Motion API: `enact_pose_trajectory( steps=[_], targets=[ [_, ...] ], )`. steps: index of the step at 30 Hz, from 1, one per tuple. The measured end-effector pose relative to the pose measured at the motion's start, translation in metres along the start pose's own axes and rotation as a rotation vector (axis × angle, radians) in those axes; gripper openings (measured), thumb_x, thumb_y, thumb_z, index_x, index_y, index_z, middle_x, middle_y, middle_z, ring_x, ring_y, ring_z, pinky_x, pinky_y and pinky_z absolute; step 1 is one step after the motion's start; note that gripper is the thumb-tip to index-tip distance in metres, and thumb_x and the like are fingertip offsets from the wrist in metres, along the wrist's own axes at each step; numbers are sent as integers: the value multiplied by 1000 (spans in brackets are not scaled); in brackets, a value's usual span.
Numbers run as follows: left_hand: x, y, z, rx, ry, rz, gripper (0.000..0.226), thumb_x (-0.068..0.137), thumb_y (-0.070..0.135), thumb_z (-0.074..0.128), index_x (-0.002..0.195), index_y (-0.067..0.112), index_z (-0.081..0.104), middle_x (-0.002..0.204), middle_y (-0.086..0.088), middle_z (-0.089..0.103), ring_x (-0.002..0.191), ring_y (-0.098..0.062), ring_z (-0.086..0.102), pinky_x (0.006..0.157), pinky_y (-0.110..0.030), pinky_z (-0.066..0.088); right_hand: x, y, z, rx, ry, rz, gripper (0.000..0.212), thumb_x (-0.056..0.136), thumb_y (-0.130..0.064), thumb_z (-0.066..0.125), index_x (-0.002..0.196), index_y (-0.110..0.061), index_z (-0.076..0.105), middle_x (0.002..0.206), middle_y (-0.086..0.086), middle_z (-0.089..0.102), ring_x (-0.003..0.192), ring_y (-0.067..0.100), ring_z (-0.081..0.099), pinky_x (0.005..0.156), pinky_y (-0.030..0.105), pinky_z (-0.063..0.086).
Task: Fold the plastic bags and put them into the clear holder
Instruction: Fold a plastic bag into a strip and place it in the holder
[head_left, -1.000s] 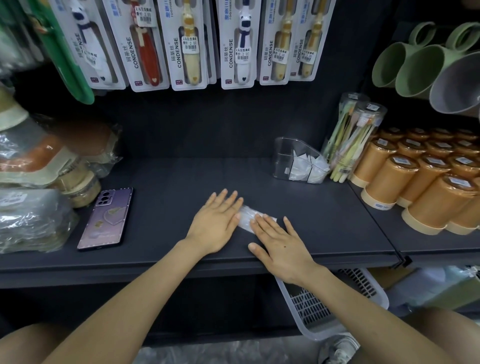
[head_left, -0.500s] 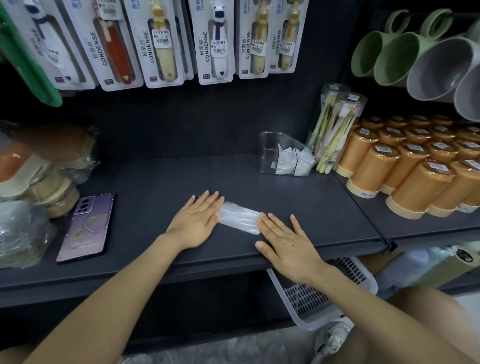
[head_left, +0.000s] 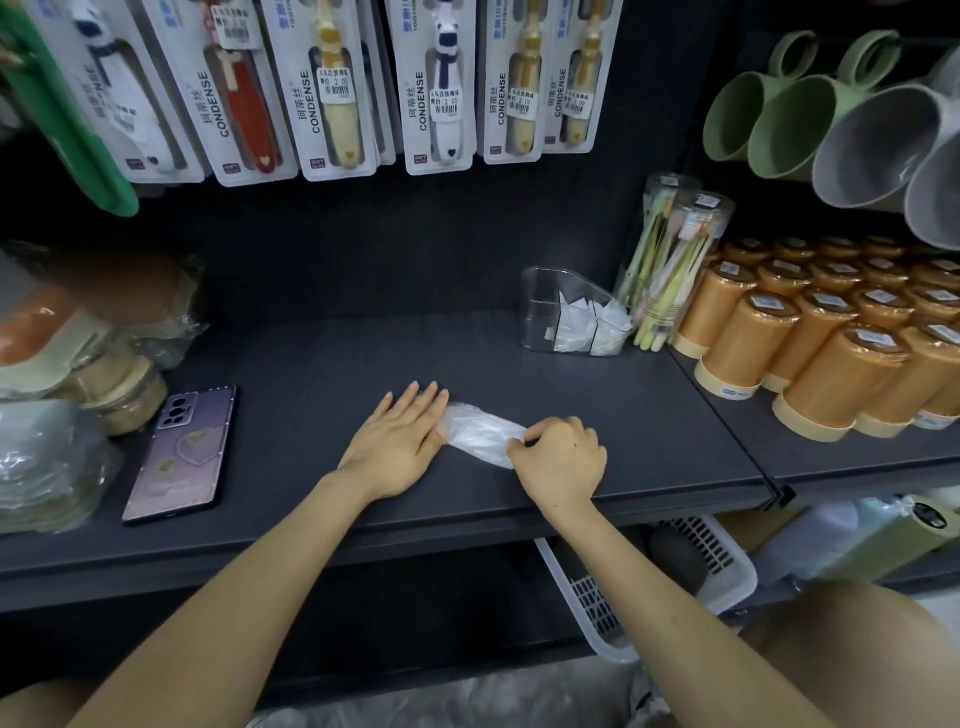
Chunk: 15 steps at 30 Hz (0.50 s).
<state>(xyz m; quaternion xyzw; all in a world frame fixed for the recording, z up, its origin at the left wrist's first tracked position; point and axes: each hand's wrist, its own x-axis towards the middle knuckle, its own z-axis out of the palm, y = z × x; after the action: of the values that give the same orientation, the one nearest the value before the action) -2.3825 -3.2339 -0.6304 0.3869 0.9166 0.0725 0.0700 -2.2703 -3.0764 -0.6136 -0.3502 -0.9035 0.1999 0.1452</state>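
Left hand (head_left: 397, 441) presses flat; right hand (head_left: 561, 454) pinches the plastic bag (head_left: 480, 431).

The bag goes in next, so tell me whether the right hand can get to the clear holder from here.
Probably yes. The right hand pinches one end of the plastic bag, and only bare shelf lies between it and the clear holder farther back; its top looks open.
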Motion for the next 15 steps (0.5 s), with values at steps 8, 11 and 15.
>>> enact_pose_trajectory(
  steps=[8,11,15],
  targets=[
    [-10,1,-20,-812,149,-193,56,100,36,46,151,26,26,158,11,16,147,-4,4,115,-23,6,2,3,-13,397,-53,-63,4,92,-17,60,95,-14,61,85,-2,64,85,19,62,72,26,43],
    [-12,6,-38,-821,195,-157,51,95,29,58,143,25,42,155,6,30,146,-7,12,111,-21,13,7,7,-34,492,-160,-209,9,91,-12,59,90,-18,53,75,-1,64,78,15,61,74,29,48],
    [-8,22,-60,-724,25,13,51,82,24,73,130,24,56,137,7,54,131,-9,44,108,-25,32,15,3,-67,424,-331,-442,21,90,-7,58,93,-25,46,70,-7,60,61,4,49,65,20,42]
  ],
)
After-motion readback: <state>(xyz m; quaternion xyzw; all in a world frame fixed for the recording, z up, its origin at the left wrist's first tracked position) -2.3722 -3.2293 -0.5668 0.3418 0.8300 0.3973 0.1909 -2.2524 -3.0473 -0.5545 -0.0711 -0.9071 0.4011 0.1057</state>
